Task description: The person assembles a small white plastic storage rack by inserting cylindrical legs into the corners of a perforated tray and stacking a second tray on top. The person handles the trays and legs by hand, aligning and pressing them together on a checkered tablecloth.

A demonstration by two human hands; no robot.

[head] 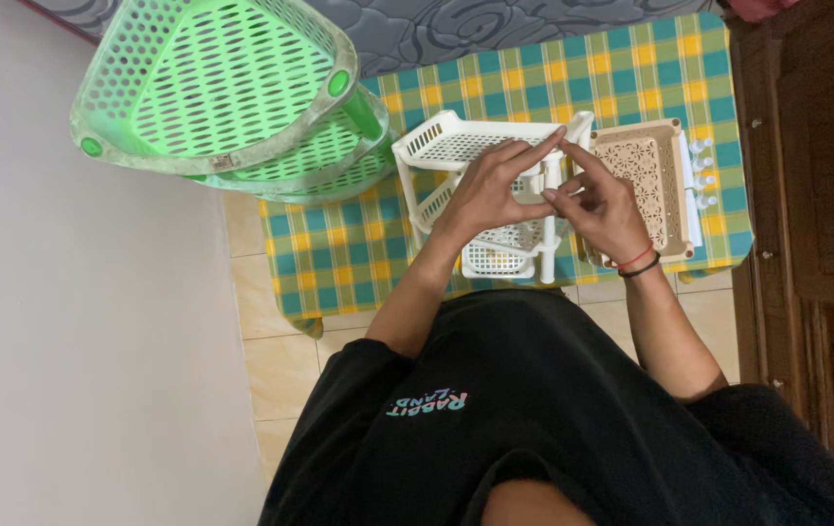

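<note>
Both hands, left hand (488, 190), right hand (604, 207), gripping white tiered rack (446, 144) on checked cloth (621, 78)

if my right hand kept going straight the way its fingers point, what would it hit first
Probably the white rack: the right hand points its fingers up-left at the rack's top tray corner, already touching or nearly so. Depth is unclear.

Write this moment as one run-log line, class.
left hand: on white tiered rack | right hand: pinching rack's white post | beside: beige tray, green rack
</note>
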